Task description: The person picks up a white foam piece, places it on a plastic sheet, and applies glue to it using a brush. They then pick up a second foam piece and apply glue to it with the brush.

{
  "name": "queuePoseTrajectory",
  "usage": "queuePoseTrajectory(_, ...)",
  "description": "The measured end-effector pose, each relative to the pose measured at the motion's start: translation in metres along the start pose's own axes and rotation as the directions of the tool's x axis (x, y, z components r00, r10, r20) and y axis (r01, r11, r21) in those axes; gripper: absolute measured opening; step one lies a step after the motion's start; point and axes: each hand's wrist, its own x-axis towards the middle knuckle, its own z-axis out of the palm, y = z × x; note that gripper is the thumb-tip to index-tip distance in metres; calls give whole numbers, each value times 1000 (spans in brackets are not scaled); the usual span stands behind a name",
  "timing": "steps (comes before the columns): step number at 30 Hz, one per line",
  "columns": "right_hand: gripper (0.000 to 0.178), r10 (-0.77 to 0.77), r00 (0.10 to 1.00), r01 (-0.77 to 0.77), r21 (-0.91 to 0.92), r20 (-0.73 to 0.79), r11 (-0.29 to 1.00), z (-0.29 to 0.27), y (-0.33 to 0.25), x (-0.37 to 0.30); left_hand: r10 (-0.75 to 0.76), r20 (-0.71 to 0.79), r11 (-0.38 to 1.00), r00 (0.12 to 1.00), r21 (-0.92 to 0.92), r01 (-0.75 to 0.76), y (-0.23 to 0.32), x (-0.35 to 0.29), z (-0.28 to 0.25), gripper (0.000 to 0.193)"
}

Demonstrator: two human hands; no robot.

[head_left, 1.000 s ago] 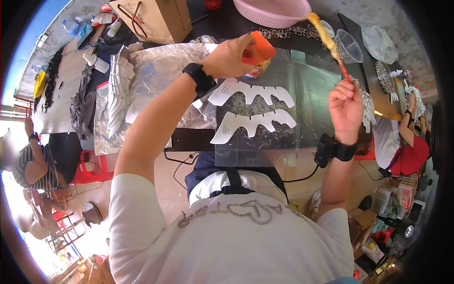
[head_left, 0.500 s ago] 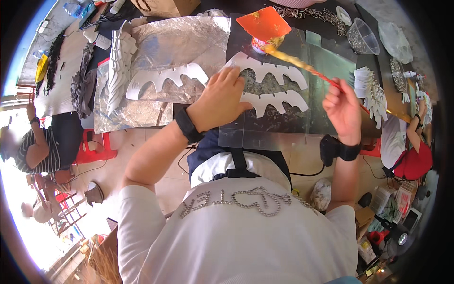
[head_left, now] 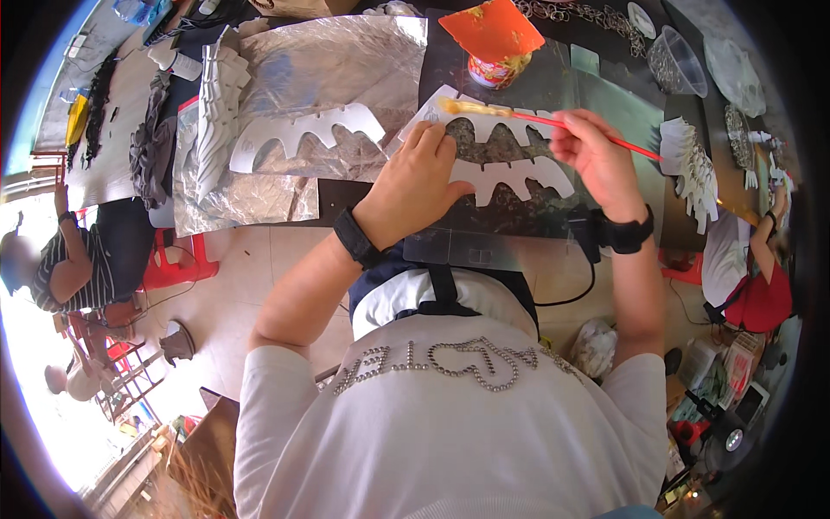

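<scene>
Left hand flat, fingers spread, pinning the white cutout running sideways, while right hand pinches the brush, bristles probably touching it.

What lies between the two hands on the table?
In the head view, white cutouts lie between the left hand and right hand, with the brush above.

Matt white card cutouts lie on a glossy clear plastic sheet; crinkled shiny foil beside; the brush has a smooth red handle and wet yellow bristles.
</scene>
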Motion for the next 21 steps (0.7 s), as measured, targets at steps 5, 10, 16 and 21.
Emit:
queuePoseTrajectory(5, 19, -32, 989, 6, -181, -144, 983, -13, -20, -20, -49, 58, 998, 997, -23, 50, 7, 4, -2, 60)
queuePoseTrajectory(10, 17, -62, 996, 70, -153, 56, 986, -11, -20, -19, 11, 122, 984, 992, 174, -33, 18, 8, 4, 69)
queuePoseTrajectory(16, 18, -38, 994, 11, -266, -100, 964, -46, -32, -34, 32, 133, 961, 991, 267, -67, 20, 8, 9, 73)
queuePoseTrajectory(21, 18, -101, 989, 54, -370, -109, 927, -62, -37, -51, 58, 115, 961, 992, 262, -86, 18, 8, 9, 75)
